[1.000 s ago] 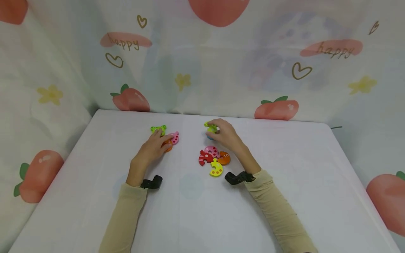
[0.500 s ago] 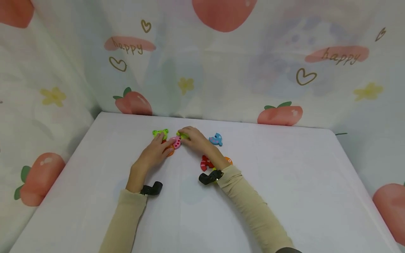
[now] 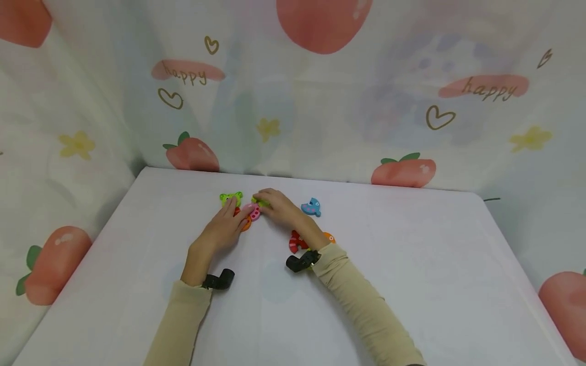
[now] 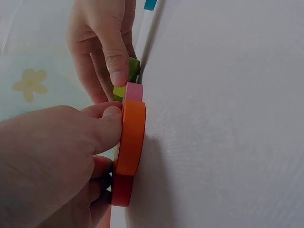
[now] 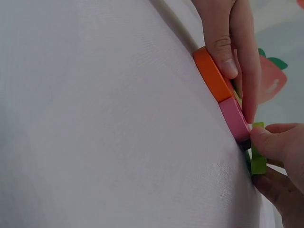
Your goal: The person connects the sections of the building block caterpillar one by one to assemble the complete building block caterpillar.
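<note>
In the head view my left hand [image 3: 222, 229] rests on a cluster of flat toy animal pieces with its fingers spread over them. The cluster has a green frog-faced piece [image 3: 232, 196], a red piece [image 3: 236, 210], a pink spotted piece [image 3: 255, 213] and an orange piece [image 4: 132, 137]. The left thumb touches the orange one in the left wrist view. My right hand [image 3: 280, 207] pinches a yellow-green toy piece [image 5: 258, 164] between thumb and fingers, right beside the pink piece. The fingers cover much of both the cluster and the pinched piece.
A blue whale-shaped piece [image 3: 312, 206] lies to the right of my right hand. Under the right forearm, partly hidden, are a red striped piece [image 3: 294, 244] and an orange fish piece [image 3: 329, 237]. The white table [image 3: 412, 284] ends at a printed curtain [image 3: 320, 127].
My right hand has carried the yellow-green piece leftward from beside the blue piece to the cluster, leaving the blue piece in view. The left hand has stayed on the cluster.
</note>
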Tool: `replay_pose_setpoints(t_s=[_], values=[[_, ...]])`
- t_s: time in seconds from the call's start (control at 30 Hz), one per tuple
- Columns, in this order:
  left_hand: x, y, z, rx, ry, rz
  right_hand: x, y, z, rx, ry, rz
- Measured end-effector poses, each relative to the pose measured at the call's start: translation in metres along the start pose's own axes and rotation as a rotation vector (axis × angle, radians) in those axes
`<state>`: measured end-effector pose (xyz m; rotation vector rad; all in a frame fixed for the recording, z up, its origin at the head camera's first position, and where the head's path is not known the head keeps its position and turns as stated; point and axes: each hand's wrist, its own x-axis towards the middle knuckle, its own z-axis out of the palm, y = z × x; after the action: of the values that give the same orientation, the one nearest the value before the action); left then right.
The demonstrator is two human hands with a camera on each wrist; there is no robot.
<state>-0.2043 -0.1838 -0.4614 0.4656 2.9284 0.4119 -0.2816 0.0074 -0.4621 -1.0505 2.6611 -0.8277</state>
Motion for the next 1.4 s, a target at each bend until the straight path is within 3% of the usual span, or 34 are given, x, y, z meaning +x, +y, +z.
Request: replay_pose_setpoints(t_s=[0.33,0.6,1.13,1.4], values=[[0.0003,-0.0005,0.0001,-0.035,-0.032,-0.034,0.0004,0.0010,0.0002,-0.037,-0.044,-0.009],[0.0000,-0.0001,-0.0020,-0.017,0.008,-0.021,0.0019,-0.0002,-0.0020,-0.053,-0.085,0.018],[-0.0013,-0.0004,-0.0005,-0.050,0.006,-0.032,0.0002,0.0039,0.0031,0.000,-0.054,0.045],[-0.0001,0.0016,0.0017,-0.103,0.039,-0.056,-0.0059,0.0052,0.0013,0.085,-0.029,0.107]])
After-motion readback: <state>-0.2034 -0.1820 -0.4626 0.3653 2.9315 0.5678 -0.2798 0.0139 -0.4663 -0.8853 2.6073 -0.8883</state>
